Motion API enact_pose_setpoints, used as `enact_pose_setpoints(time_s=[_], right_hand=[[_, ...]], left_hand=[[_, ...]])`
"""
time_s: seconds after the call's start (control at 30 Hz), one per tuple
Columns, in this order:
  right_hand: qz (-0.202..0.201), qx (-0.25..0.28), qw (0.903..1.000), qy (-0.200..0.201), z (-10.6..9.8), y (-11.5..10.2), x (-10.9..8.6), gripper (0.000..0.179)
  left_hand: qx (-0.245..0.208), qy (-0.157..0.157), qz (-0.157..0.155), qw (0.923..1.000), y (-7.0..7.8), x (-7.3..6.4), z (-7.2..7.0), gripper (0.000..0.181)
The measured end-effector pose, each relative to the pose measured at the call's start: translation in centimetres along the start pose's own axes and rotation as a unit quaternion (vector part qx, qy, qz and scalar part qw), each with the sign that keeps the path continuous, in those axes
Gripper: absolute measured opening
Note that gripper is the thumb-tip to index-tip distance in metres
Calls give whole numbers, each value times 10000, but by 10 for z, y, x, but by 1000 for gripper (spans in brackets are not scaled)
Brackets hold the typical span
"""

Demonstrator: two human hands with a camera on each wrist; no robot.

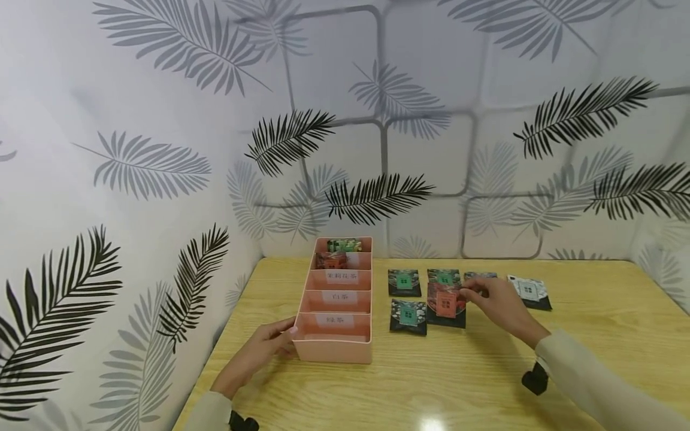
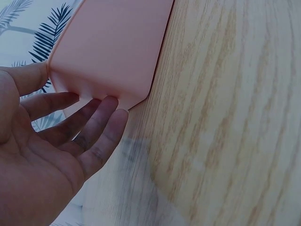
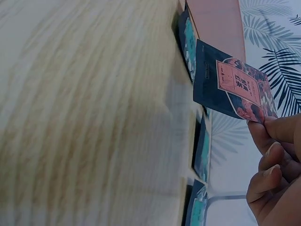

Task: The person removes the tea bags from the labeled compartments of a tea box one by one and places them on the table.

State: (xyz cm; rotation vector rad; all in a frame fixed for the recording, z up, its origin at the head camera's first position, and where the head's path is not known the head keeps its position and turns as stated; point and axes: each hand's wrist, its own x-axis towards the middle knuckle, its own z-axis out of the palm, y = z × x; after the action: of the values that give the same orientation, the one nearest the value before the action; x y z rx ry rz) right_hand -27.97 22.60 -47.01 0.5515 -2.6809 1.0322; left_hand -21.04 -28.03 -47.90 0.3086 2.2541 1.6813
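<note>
My left hand (image 1: 261, 350) holds the near left corner of a pink divided box (image 1: 334, 352); in the left wrist view its thumb is at the rim and its fingertips touch the wall (image 2: 108, 52). Between thumb and forefinger, my right hand (image 1: 496, 302) pinches the edge of a red and black tea sachet (image 1: 446, 304), raised above the table in the right wrist view. Behind it lies a green-labelled sachet (image 1: 444, 277), partly covered from the head view. Two more green-labelled sachets, one far (image 1: 404, 281) and one near (image 1: 408, 317), lie between box and hand.
A green packet (image 1: 345, 245) sits in the box's rearmost compartment, a red packet (image 1: 331, 260) in the one before it. White labels mark the dividers. Right of the right hand lie a white-labelled sachet (image 1: 529, 291) and a partly hidden one (image 1: 480, 275). A leaf-patterned wall (image 1: 420, 239) stands behind the table.
</note>
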Motion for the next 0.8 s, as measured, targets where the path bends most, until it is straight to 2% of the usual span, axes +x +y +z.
enact_pose_setpoints(time_s=[0.33, 0.53, 0.8], right_hand=[[410, -124, 9989, -198, 4, 12, -11, 15], [472, -195, 9981, -336, 4, 16, -12, 14], [592, -320, 9966, -470, 7, 23, -8, 13]], left_hand=[[0, 49, -29, 10000, 1, 0, 0, 62], [40, 133, -28, 9999, 1, -2, 1, 62], [-58, -14, -13, 10000, 3, -2, 0, 61]])
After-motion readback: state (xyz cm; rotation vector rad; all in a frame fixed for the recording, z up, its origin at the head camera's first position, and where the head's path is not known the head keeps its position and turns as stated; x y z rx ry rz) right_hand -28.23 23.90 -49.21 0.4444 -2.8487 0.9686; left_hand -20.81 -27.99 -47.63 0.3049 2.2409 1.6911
